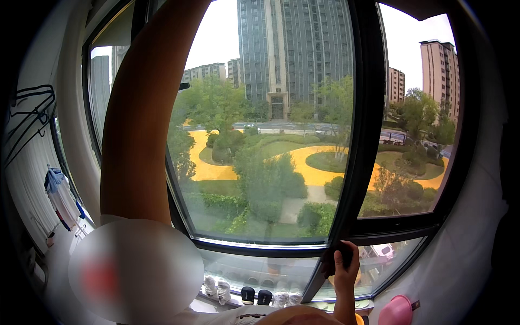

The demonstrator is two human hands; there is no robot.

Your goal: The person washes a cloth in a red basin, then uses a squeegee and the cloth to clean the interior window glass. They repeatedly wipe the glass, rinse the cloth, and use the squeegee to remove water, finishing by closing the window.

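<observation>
Before me stands a black-framed window pane (264, 162), with a garden and a tower block beyond the glass. My left arm is raised along its left side, and the left hand is beyond the top of the view. My right hand (347, 262) is low at the right, its fingers curled round the black window frame (343, 227) at the pane's lower corner. A dark shape beside the fingers is hard to make out. A small black window handle (184, 85) shows beside my raised forearm. A blurred oval covers the lower left.
Wrapped white shoes (223, 291) and black slippers (264, 297) line the ledge below the glass. A pink basin (395, 310) is at the lower right. Black hangers (34, 109), hung clothes (63, 195) and a pale curtain (73, 105) are at the left.
</observation>
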